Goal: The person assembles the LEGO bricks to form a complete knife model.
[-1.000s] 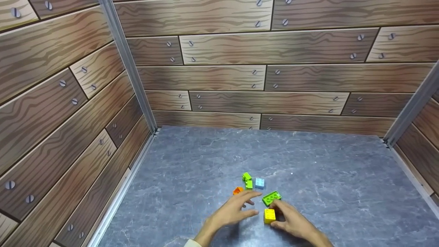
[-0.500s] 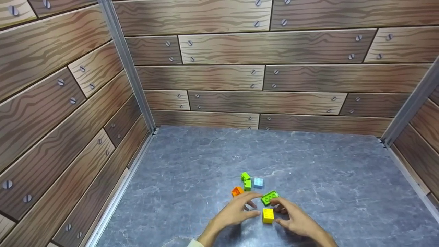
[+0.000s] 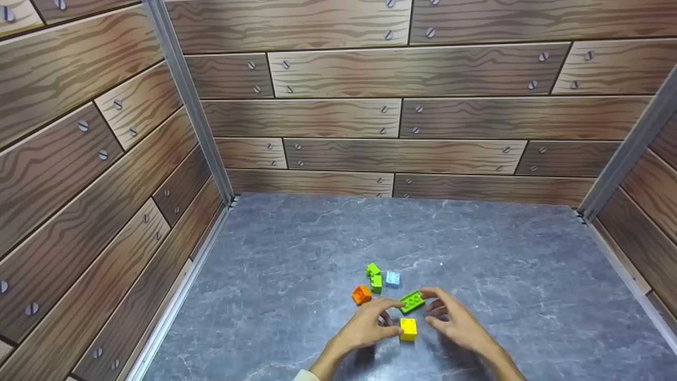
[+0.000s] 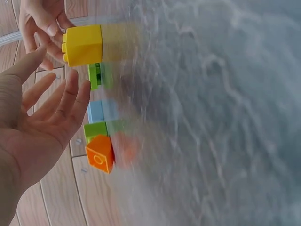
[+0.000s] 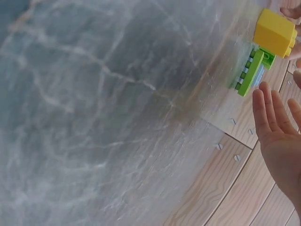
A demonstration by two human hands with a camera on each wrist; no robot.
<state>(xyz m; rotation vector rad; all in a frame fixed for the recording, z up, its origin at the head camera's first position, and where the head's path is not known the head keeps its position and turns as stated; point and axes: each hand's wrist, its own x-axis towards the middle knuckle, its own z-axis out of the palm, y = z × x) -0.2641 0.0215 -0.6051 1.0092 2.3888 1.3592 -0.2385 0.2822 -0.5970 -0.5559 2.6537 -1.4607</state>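
A yellow toy building block (image 3: 408, 329) stands studs up on the grey marbled tabletop, between the two hands. My left hand (image 3: 367, 325) hovers at its left side, fingers spread and bent loosely, thumb tip overlapping its edge in the head view. To its right is my right hand (image 3: 457, 323), holding nothing, its fingers relaxed and its index fingertip at the end of a green brick (image 3: 411, 302). That brick lies upside down, its hollow underside showing. In the left wrist view the yellow block (image 4: 83, 44) rests on the surface beyond my left fingers (image 4: 70, 101).
Behind the hands lie an orange block (image 3: 362, 295) tipped on its side, a light blue brick (image 3: 393, 279) and two lime green pieces (image 3: 374, 279) close together. Wood-patterned walls (image 3: 338, 119) enclose the tabletop (image 3: 296, 238) at the back and both sides.
My right hand has let go of the yellow block and moved right and forward to the green brick. My left hand stays near the block. The whole head view has shifted slightly.
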